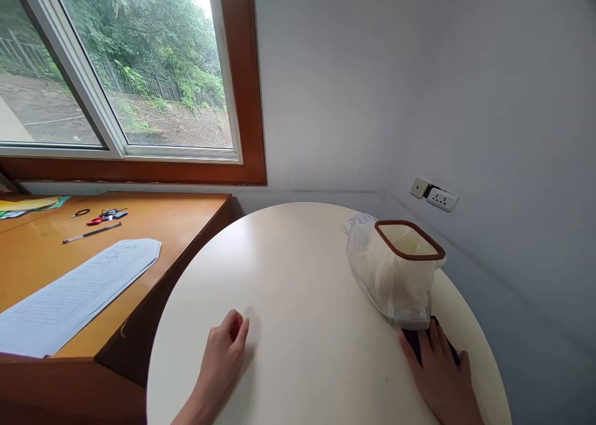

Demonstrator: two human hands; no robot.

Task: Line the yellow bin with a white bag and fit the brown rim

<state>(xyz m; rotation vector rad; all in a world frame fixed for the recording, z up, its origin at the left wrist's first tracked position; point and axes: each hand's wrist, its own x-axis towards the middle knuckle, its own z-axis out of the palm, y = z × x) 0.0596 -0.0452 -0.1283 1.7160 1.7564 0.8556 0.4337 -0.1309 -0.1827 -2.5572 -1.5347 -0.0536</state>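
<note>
My left hand (224, 347) rests on the round cream table (298, 288), its fingers curled in and nothing visible in them. At the table's right side, my right hand (440, 366) lies over a small dark object (413, 339), with thumb and fingers around its edges. The hand covers most of that object, and its kind cannot be made out. Just beyond my right fingertips stands a small bin with a brown rim (410, 257), a pale liner and a translucent plastic bag (365, 263) around it. The bag's bunched end sticks out at the upper left of the rim.
To the left is an orange-brown desk (186, 217) bearing papers (88, 288), a pen (92, 233), keys with a red item (100, 219), a dark ring (81, 212) and coloured folders (30, 204). A wall socket (442, 199) sits behind the bin. A window (144, 64) is above the desk.
</note>
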